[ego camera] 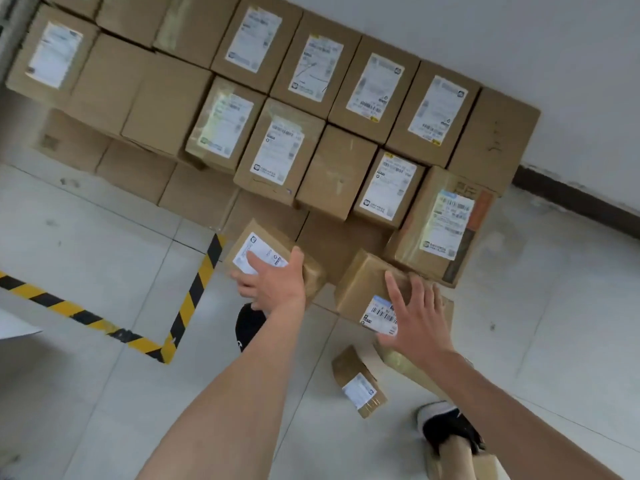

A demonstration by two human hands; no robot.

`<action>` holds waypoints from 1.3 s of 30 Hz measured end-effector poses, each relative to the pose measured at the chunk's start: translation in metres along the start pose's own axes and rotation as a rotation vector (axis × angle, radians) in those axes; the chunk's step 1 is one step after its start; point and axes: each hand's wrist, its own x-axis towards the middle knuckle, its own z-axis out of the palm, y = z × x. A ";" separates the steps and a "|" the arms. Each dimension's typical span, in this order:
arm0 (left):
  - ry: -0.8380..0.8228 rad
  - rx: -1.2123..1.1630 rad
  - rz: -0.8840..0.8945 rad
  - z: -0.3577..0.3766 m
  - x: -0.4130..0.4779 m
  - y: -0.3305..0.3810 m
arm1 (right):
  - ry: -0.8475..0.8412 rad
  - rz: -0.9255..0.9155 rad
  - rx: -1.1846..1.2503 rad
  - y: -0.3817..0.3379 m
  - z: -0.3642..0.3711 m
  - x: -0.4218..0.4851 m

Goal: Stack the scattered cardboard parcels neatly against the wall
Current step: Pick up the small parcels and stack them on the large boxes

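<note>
Many brown cardboard parcels with white labels form a stack [277, 109] against the grey wall [519, 46]. My left hand [273, 282] grips a small labelled parcel [266, 244] at the stack's near edge. To the right, my right hand [415, 313] lies flat with spread fingers on another brown parcel [363, 289] with a barcode label. A small loose parcel [358, 382] lies on the floor between my arms. Under my right forearm sits a taped parcel [405, 365], partly hidden.
Yellow-and-black hazard tape [194, 292] marks a corner on the pale tiled floor [86, 393]. My black shoes [450, 427] stand close to the loose parcels, one partly hidden by my left arm. A dark skirting board [581, 202] runs along the wall at right.
</note>
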 end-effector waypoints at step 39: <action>-0.089 -0.058 0.243 0.075 -0.008 -0.004 | 0.148 -0.270 -0.118 0.020 0.090 0.026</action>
